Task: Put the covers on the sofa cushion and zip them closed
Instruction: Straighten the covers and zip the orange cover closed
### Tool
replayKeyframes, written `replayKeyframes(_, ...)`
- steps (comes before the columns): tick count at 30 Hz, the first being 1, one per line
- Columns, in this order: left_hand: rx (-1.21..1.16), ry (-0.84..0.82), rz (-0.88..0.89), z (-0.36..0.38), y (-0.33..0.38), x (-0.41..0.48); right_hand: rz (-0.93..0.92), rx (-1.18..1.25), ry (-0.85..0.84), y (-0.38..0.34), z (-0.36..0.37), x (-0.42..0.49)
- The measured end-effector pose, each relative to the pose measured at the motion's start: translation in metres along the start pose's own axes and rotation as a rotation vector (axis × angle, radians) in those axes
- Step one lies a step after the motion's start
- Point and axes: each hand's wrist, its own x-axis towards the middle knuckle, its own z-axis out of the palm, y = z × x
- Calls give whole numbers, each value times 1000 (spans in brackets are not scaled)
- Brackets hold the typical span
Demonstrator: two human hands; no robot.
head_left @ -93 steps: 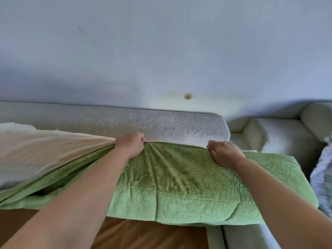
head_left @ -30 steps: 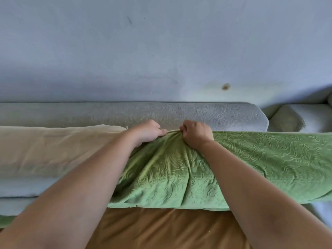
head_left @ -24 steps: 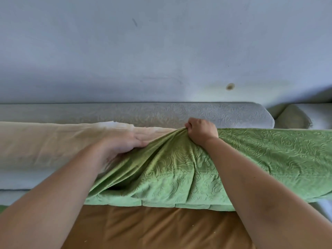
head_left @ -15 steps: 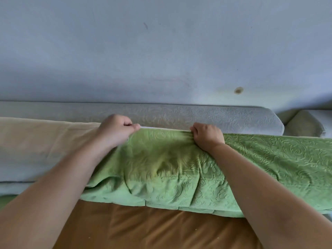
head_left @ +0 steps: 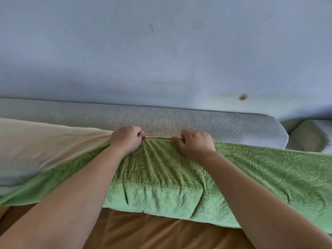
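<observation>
2 bare forearms enter from lower corners and converge toward frame centre. Left hand (head_left: 126, 139) curled, back of hand up, thumb and index tips pointing right, pinching top edge of green cover (head_left: 161, 168). Right hand (head_left: 195, 145) also curled, back up, fingertips pointing left, gripping same edge. Hands near each other, not touching. Wrists roughly straight, right hand slightly lower in frame than left.

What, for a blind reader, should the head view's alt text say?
A person's left hand and right hand grip the top edge of a green embossed cover partly drawn over a cream cushion, bare at left. A grey sofa back stands behind.
</observation>
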Motion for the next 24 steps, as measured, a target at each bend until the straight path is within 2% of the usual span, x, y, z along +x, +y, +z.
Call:
replayKeyframes(3, -44, -16, 4, -3, -3, 0, -72, 35, 54, -31, -2, 5)
replayKeyframes(6, -161, -162, 22, -5, -9, 3, -93, 97, 165, -28, -21, 23)
replayKeyframes(7, -179, -213, 28, -3, -10, 5, -97, 96, 151, -25, -22, 32)
replayKeyframes(9, -138, -294, 39, 3, -7, 8, -44, 115, 29, -17, -9, 47)
replayKeyframes(12, -85, -311, 21, 4, -4, 10, 63, 228, -217, -11, 18, 61)
replayKeyframes(15, -149, -337, 6, -6, -5, 8, 80, 295, -281, -8, 24, 64)
replayKeyframes(18, -172, -349, -15, -27, -20, -1, 74, 301, -232, -7, 25, 58)
replayKeyframes(21, -188, -438, -84, -52, -60, -28, 68, 275, -179, -7, 18, 55)
replayKeyframes(24, -465, -446, -237, -74, -101, -65, 79, 160, -105, -18, 8, 49)
